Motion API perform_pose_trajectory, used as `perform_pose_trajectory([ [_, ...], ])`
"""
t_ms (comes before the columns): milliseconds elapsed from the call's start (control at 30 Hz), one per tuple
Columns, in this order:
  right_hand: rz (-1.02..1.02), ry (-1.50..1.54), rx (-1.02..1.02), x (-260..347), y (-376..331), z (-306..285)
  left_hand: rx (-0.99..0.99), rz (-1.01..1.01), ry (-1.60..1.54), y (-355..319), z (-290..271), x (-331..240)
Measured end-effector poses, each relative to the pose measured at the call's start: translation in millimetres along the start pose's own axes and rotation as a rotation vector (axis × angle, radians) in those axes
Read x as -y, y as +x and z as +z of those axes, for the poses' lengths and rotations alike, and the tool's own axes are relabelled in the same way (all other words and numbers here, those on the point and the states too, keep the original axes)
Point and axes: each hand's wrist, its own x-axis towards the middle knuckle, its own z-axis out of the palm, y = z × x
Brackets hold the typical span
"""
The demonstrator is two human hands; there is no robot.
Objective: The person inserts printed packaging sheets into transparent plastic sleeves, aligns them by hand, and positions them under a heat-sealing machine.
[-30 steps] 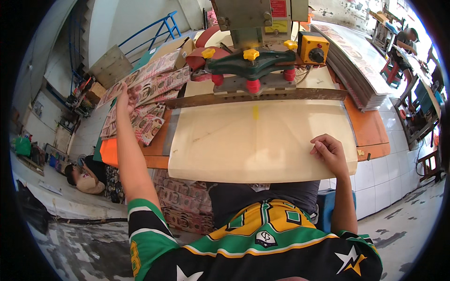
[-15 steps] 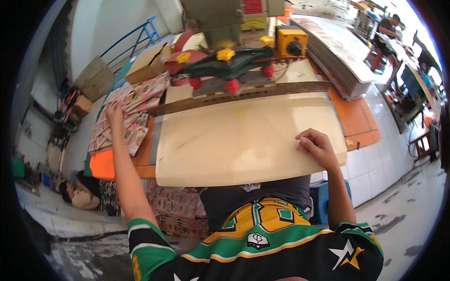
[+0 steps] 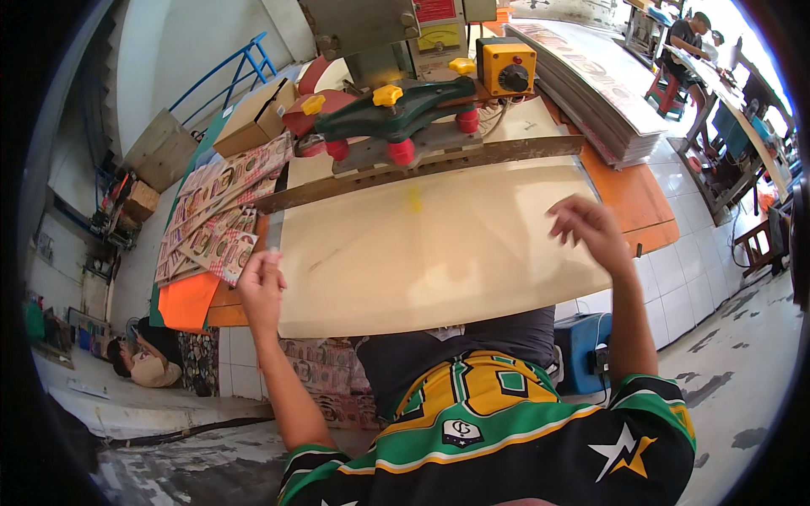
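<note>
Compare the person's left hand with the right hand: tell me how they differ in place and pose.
The left hand sits at the left edge of the pale board, by the fanned printed cards; the right hand is over the board's right part. The left hand looks closed at the edge, the right has fingers spread and curled. Whether either grips anything is unclear. Both reach forward from bare forearms toward the same board.

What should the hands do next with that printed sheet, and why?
Probably slide the printed sheet onto the cream board toward the press bar. The left hand pinches the sheet at the board's left edge, the board lies bare, and the right hand hovers open above it, apparently ready to steady it.
</note>
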Motion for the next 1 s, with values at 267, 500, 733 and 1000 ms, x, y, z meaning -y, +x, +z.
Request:
perform_pose_trajectory([
  [267,-0.379,-0.656,-0.834,-19.5,55.8,-197.3,0.183,-0.123,0.048,-39.7,24.3,17.1],
  [500,0.065,-1.202,-0.960,-54.1,100.9,-292.4,0.128,-0.104,0.075,-51.9,34.2,32.9],
  [733,0.114,-0.968,-0.742,-81.8,118.2,-324.9,0.112,-0.070,0.097,-52.2,35.5,37.3],
  [1000,0.125,-0.954,-0.847,-73.4,120.8,-317.0,0.101,-0.039,0.125,-53.3,40.0,36.2],
])
